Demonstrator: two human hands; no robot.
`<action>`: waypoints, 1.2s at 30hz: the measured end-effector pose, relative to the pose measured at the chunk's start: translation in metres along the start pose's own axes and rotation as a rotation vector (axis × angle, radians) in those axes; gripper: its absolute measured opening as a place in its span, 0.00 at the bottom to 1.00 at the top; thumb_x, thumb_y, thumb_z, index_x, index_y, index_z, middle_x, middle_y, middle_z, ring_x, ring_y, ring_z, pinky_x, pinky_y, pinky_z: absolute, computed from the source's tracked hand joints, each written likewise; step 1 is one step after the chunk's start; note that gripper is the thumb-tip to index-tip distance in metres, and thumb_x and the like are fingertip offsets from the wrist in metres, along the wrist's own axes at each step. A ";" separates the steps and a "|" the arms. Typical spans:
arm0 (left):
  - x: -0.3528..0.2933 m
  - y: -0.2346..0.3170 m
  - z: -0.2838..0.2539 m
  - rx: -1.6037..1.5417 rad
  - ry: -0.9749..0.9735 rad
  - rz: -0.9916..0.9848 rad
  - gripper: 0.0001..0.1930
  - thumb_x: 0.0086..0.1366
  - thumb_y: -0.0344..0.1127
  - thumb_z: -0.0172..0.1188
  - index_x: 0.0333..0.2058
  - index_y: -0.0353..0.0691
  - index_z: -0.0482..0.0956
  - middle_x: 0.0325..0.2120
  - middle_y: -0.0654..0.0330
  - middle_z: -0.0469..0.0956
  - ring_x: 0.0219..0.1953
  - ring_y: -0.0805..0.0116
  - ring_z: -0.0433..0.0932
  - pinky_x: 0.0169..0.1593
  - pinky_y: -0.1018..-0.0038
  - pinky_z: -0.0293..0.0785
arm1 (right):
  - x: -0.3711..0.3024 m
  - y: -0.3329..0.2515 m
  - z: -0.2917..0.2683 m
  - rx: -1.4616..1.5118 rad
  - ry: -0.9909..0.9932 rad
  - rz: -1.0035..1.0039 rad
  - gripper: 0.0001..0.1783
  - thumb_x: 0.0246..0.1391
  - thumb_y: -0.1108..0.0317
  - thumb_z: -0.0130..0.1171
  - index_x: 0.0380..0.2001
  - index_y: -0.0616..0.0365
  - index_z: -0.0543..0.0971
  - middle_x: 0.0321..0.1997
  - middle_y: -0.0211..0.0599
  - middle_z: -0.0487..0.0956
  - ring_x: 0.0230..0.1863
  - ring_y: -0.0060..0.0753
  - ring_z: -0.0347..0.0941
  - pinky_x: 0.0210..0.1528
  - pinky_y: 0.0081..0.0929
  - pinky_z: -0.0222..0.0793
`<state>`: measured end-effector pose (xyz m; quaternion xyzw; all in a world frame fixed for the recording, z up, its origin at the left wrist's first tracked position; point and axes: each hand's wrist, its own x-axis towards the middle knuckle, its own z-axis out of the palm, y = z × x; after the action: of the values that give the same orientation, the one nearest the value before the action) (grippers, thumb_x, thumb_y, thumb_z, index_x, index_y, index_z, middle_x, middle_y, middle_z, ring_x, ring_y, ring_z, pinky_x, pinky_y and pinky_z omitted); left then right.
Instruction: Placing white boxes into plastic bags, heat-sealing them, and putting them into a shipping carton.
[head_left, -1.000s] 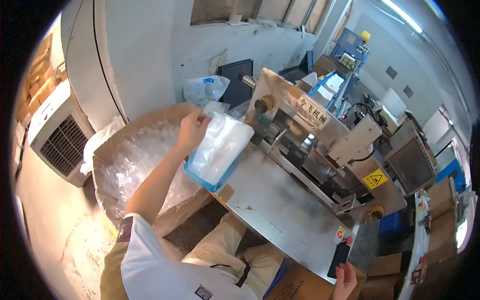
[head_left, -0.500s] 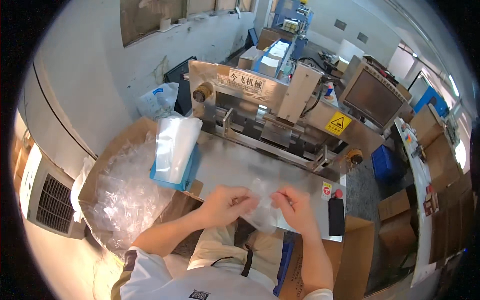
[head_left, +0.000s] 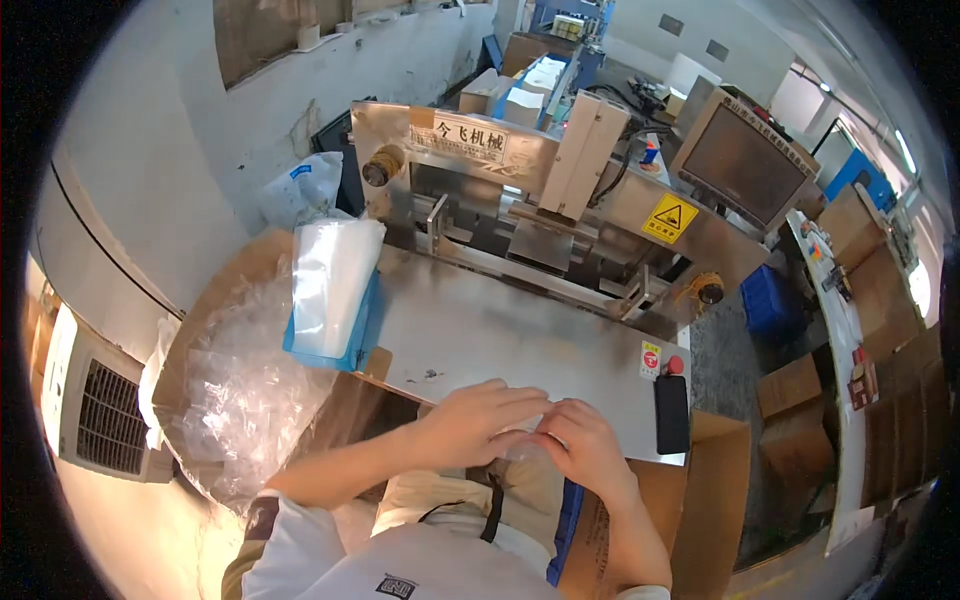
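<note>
My two hands meet above my lap at the near edge of the metal worktable (head_left: 470, 325). Between them hangs a thin clear plastic bag (head_left: 522, 452), mostly covered by my fingers. My left hand (head_left: 478, 424) reaches across with its fingers fairly straight and its thumb underneath, closed on the bag. Fingers bent, my right hand (head_left: 588, 448) pinches the bag's other side, its fingertips close to the left ones. A stack of clear flat bags (head_left: 335, 275) leans in a blue holder (head_left: 365, 325) on the table's left.
A sealing machine (head_left: 540, 215) spans the table's far side. Loose clear plastic fills a large carton (head_left: 205, 310) at left. At the table's right end lie a black phone (head_left: 673, 415) and a red button (head_left: 673, 364). An open cardboard box (head_left: 712, 490) stands below.
My hands have come closer together and the left fingers have straightened. The bag, earlier spread between them, is now gathered and mostly hidden. The view has shifted slightly.
</note>
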<state>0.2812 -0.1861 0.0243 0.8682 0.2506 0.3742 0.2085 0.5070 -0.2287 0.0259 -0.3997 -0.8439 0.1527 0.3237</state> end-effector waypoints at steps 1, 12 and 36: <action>0.006 -0.002 -0.002 -0.077 -0.190 -0.037 0.19 0.62 0.39 0.63 0.52 0.44 0.78 0.42 0.51 0.82 0.31 0.46 0.79 0.41 0.55 0.75 | 0.001 0.001 -0.002 -0.007 -0.015 0.026 0.08 0.45 0.74 0.70 0.26 0.59 0.79 0.32 0.41 0.80 0.39 0.48 0.77 0.42 0.40 0.73; -0.031 -0.008 -0.035 -0.316 -0.800 -0.212 0.13 0.73 0.43 0.53 0.41 0.40 0.79 0.28 0.49 0.78 0.34 0.49 0.79 0.38 0.58 0.74 | -0.025 -0.020 -0.032 0.506 -0.439 0.324 0.04 0.52 0.70 0.70 0.32 0.55 0.85 0.30 0.34 0.83 0.37 0.35 0.79 0.64 0.40 0.66; 0.205 -0.344 0.006 -0.425 -0.388 -0.529 0.14 0.50 0.40 0.76 0.32 0.39 0.85 0.27 0.65 0.83 0.28 0.72 0.76 0.29 0.71 0.70 | 0.166 0.283 -0.008 -0.086 0.050 0.645 0.17 0.58 0.59 0.63 0.33 0.65 0.80 0.27 0.46 0.81 0.32 0.39 0.79 0.35 0.33 0.72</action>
<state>0.3119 0.2051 -0.0567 0.7658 0.3386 0.1800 0.5162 0.5969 0.0793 -0.0442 -0.6634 -0.6711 0.2018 0.2621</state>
